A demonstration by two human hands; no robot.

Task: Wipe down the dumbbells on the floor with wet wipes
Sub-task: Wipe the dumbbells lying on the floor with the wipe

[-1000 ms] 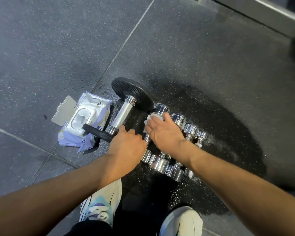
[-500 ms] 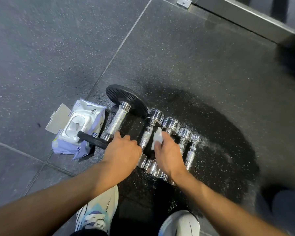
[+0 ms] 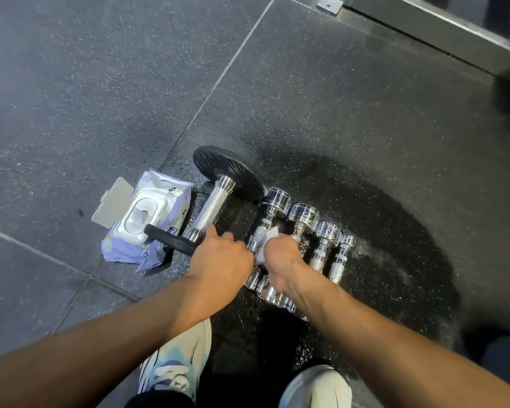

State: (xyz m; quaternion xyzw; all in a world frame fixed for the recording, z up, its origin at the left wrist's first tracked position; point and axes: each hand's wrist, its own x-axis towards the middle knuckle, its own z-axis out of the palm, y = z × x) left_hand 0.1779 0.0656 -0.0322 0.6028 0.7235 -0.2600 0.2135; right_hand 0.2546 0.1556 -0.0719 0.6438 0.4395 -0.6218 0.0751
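Right hand clutching white wipe against handle of leftmost chrome dumbbell, left hand just beside, grip cannot be told, chrome dumbbells in row on wet floor, open wipe pack at left

You are looking at four small dumbbells gleaming in mirror-bright chrome, their grips showing rough knurling. The larger dumbbell is showing the same knurled metal, its plates looking matt black and ribbed. The wipe is looking soft, white, cloth-like. The wipes pack is shining as glossy plastic film. The speckled rubbery floor is lying matt, glistening at the wet patch.
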